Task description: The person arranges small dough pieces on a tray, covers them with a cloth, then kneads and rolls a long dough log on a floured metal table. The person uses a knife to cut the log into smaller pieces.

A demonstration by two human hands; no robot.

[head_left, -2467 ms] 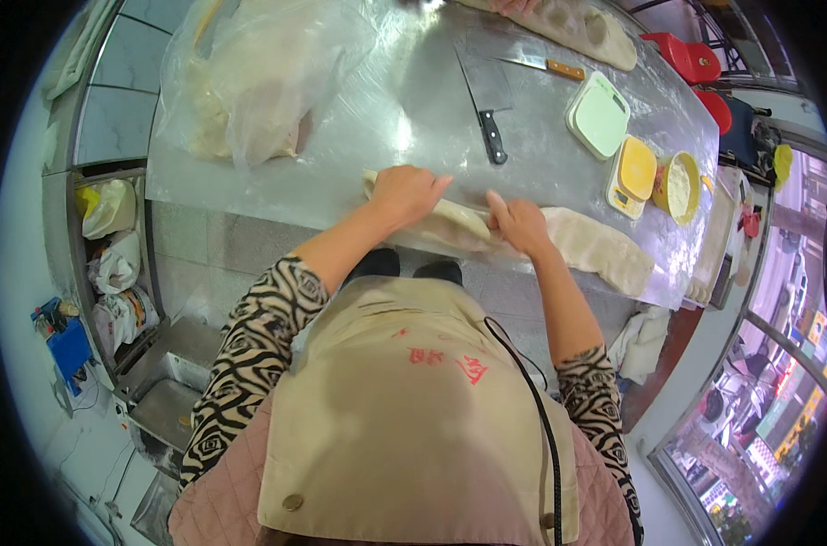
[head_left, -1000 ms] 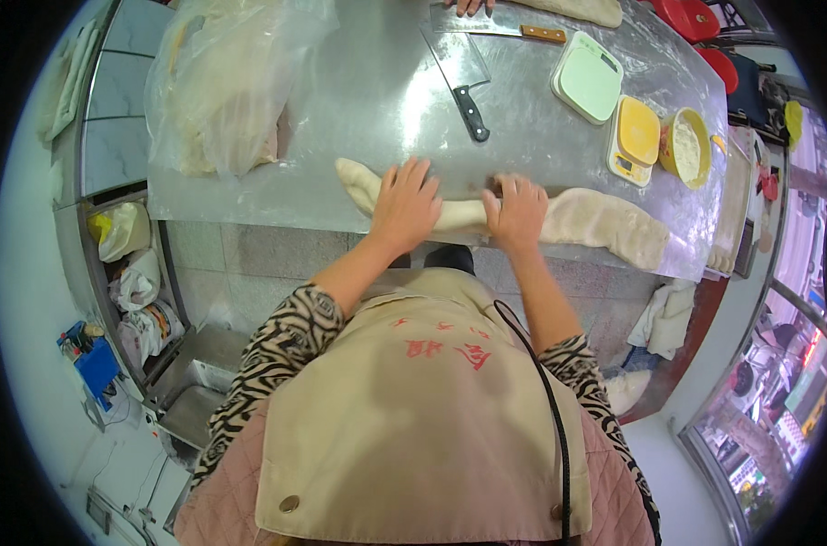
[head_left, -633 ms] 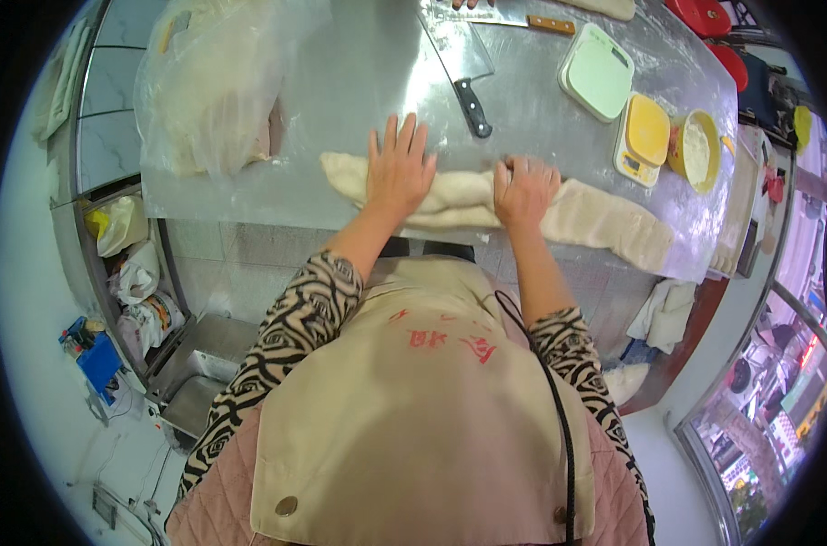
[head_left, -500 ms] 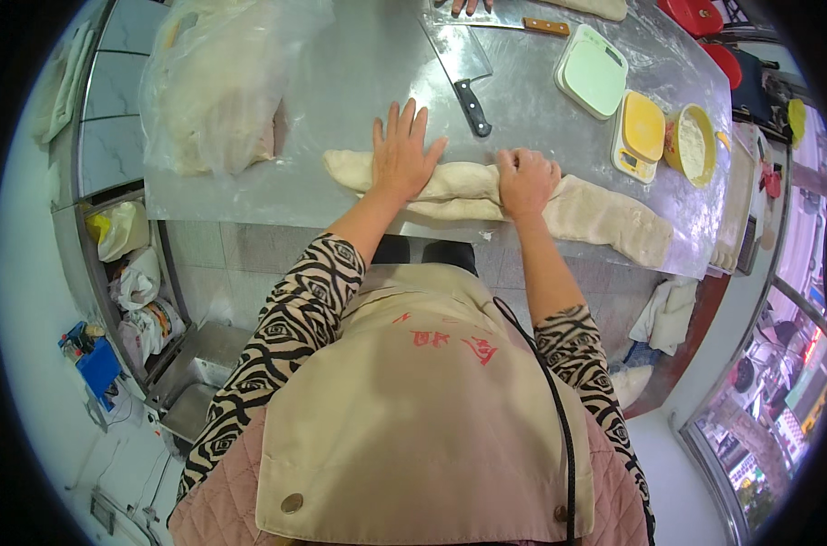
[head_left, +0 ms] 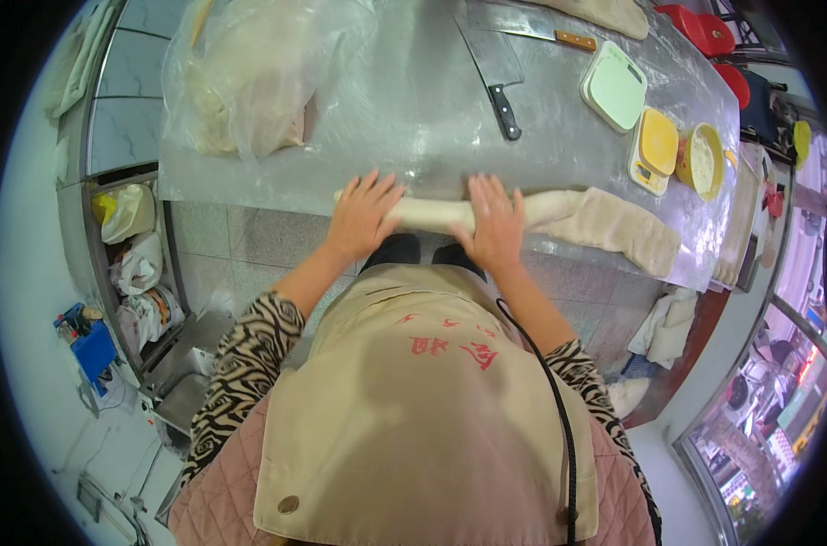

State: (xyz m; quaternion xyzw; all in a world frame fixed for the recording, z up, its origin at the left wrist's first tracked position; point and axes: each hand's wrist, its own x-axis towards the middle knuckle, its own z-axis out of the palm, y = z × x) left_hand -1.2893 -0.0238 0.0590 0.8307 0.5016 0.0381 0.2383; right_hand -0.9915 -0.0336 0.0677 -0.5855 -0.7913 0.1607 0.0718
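A long strip of pale dough lies along the near edge of the metal table. Its left part is a smooth, narrow roll; the right part is wider, flatter and wrinkled. My left hand rests flat on the roll near its left end, fingers stretched out. Farther right, my right hand lies across the roll with its fingers extended and thumb apart. Both palms press on top of the dough and hide the parts beneath them.
Dough under clear plastic sits at the left. Beyond my hands lie a black-handled cleaver and a wooden-handled knife. A green scale, a yellow scale and a yellow bowl of flour stand right. More dough lies at the far edge.
Both hands and the dough's left part have come nearer to me. That part has gone from a folded strip to a smooth roll. My right hand has uncurled. Another person's hand has left the far edge.
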